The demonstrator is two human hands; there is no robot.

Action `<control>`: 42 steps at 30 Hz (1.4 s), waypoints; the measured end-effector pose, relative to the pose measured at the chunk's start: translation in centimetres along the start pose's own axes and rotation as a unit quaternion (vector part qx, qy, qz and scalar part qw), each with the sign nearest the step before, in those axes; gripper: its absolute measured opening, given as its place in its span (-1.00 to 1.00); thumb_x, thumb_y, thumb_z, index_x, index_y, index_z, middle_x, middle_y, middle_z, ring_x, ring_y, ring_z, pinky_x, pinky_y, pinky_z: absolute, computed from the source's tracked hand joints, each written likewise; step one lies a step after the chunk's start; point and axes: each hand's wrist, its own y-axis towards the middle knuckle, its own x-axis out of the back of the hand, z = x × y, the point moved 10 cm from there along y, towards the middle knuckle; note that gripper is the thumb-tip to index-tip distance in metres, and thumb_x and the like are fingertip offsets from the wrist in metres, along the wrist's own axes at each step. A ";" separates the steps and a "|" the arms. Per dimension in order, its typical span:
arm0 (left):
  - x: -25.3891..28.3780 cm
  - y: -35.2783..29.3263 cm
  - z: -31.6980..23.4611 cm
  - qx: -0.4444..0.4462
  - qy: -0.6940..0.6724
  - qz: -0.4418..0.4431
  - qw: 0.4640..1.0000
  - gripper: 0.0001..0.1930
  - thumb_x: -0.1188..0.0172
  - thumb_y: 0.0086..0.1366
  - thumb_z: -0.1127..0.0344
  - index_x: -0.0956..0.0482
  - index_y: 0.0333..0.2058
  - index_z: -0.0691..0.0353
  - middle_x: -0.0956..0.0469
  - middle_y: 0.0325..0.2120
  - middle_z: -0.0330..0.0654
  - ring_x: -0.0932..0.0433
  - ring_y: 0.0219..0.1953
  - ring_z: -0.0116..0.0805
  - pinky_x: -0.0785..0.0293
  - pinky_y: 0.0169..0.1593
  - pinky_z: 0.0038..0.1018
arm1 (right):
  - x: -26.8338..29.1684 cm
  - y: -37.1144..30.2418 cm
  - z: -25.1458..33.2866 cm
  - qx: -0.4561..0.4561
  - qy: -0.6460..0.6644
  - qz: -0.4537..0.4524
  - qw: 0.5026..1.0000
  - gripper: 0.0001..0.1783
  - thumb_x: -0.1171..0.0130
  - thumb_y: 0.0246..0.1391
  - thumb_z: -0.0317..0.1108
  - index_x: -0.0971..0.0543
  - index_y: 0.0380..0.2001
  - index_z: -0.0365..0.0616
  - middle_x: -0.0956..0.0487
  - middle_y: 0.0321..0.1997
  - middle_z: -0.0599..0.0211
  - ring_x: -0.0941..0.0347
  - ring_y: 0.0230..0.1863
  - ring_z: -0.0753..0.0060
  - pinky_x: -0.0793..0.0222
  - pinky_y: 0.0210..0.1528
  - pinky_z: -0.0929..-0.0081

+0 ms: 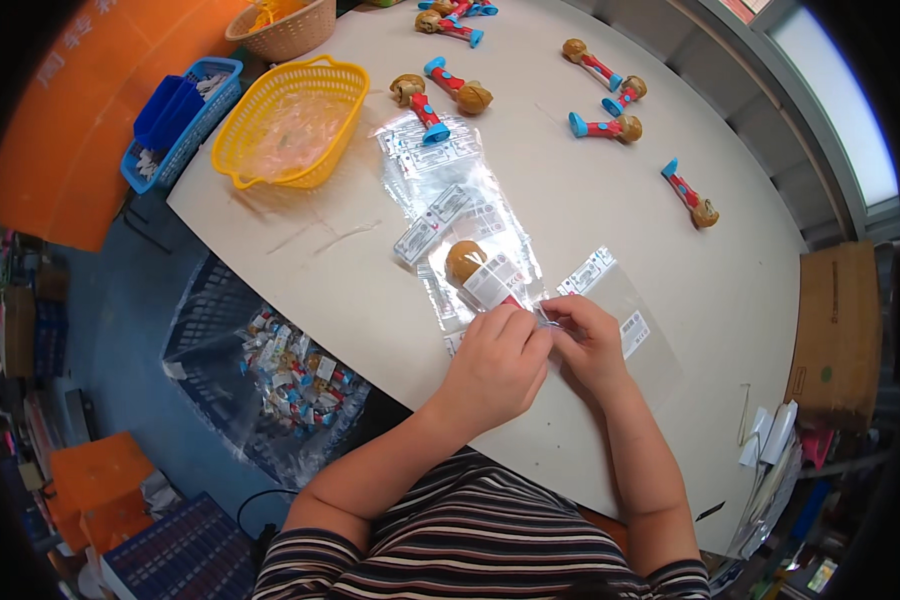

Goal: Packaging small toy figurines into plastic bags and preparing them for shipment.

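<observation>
between both pinching hands, left hand [492, 365] and right hand [592, 345], a bagged toy [480, 272] (brown-headed, clear wrap).

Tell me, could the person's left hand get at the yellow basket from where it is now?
Probably yes. The left hand is busy on the bagged toy, but the bare table between it and the yellow basket holds only flat clear bags, so nothing blocks a stretch.

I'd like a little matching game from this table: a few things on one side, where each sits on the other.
Things:
1. yellow basket
2. bagged toy
3. cardboard box
4. blue crate

Places:
A. right of the table
B. at the fingertips of both hands
C. on the table's far left corner
D. off the table, left of the yellow basket

Pairs: 1-C, 2-B, 3-A, 4-D
</observation>
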 end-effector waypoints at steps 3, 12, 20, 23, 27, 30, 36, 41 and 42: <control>-0.5 -0.2 0.2 -0.011 0.008 0.010 1.000 -0.81 -0.24 0.03 0.47 -0.52 -0.33 0.32 -0.43 -0.34 -0.10 -0.46 -0.23 -0.09 -0.39 -0.17 -0.24 | -0.5 0.2 -0.1 0.008 -0.030 -0.018 0.999 -0.64 -0.32 -0.04 -0.58 -0.59 -0.10 -0.24 -0.61 -0.22 0.23 -0.56 -0.22 0.40 -0.51 -0.19 0.51; 1.6 -1.2 1.6 0.006 0.013 0.007 1.000 -0.83 -0.26 -0.03 0.48 -0.48 -0.42 0.27 -0.44 -0.38 -0.08 -0.47 -0.28 -0.05 -0.39 -0.21 -0.22 | -1.3 -1.2 1.1 -0.055 -0.058 -0.059 0.995 -0.70 -0.30 0.07 -0.45 -0.60 -0.10 -0.28 -0.65 -0.32 0.12 -0.59 -0.39 0.29 -0.51 -0.25 0.51; 3.2 -2.1 1.3 0.054 0.011 -0.015 0.998 -0.78 -0.35 -0.01 0.45 -0.55 -0.34 0.23 -0.49 -0.35 -0.13 -0.49 -0.27 -0.07 -0.40 -0.17 -0.25 | -4.0 -4.1 -1.5 -0.305 0.213 0.104 0.922 -0.65 -0.01 0.36 -0.31 -0.56 0.02 -0.38 -0.66 -0.11 0.20 -0.60 -0.11 0.44 -0.56 -0.05 0.49; 2.9 -2.8 0.2 0.055 0.000 -0.046 0.997 -0.75 -0.39 0.02 0.43 -0.58 -0.29 0.24 -0.52 -0.32 -0.15 -0.51 -0.26 -0.10 -0.41 -0.16 -0.28 | -4.8 -4.8 -0.8 -0.334 0.284 0.114 0.892 -0.59 0.08 0.40 -0.27 -0.55 0.02 -0.42 -0.65 -0.10 0.12 -0.61 -0.08 0.36 -0.56 0.04 0.40; 1.8 -3.6 0.4 0.095 -0.003 -0.050 0.994 -0.78 -0.37 0.05 0.47 -0.61 -0.29 0.25 -0.54 -0.31 -0.16 -0.53 -0.26 -0.15 -0.43 -0.17 -0.32 | -6.0 -5.0 -0.4 -0.343 0.381 0.117 0.851 -0.56 0.10 0.40 -0.23 -0.53 0.06 -0.41 -0.64 -0.07 0.14 -0.60 -0.07 0.40 -0.56 0.02 0.42; 1.4 -4.2 0.6 0.091 -0.020 -0.061 0.994 -0.80 -0.37 0.04 0.48 -0.60 -0.31 0.27 -0.55 -0.32 -0.17 -0.53 -0.27 -0.15 -0.44 -0.17 -0.31 | -7.0 -6.0 -1.9 -0.387 0.429 0.069 0.814 -0.55 0.15 0.40 -0.26 -0.51 0.00 -0.50 -0.64 -0.11 0.03 -0.62 -0.07 0.24 -0.58 0.04 0.30; 1.0 -4.6 1.3 0.125 -0.043 -0.056 0.990 -0.82 -0.30 0.07 0.53 -0.55 -0.31 0.29 -0.52 -0.30 -0.10 -0.50 -0.24 -0.08 -0.43 -0.16 -0.28 | -8.8 -6.5 -2.2 -0.380 0.536 0.035 0.753 -0.56 0.19 0.41 -0.25 -0.53 -0.04 -0.43 -0.65 -0.12 0.05 -0.62 -0.07 0.23 -0.55 0.06 0.26; -0.3 -4.9 2.0 0.119 -0.034 -0.022 0.992 -0.84 -0.22 0.09 0.57 -0.45 -0.34 0.30 -0.44 -0.33 -0.06 -0.43 -0.24 -0.02 -0.40 -0.15 -0.24 | -9.0 -6.1 -2.2 -0.360 0.522 0.041 0.772 -0.58 0.19 0.41 -0.26 -0.53 -0.07 -0.41 -0.64 -0.17 0.11 -0.62 -0.14 0.28 -0.55 0.05 0.29; -0.4 -4.9 1.9 0.110 -0.043 -0.020 0.993 -0.84 -0.20 0.10 0.58 -0.42 -0.36 0.31 -0.42 -0.34 -0.05 -0.41 -0.25 -0.01 -0.39 -0.15 -0.23 | -9.1 -6.0 -1.9 -0.360 0.523 0.041 0.772 -0.58 0.19 0.41 -0.26 -0.53 -0.07 -0.41 -0.64 -0.17 0.11 -0.62 -0.14 0.28 -0.55 0.05 0.29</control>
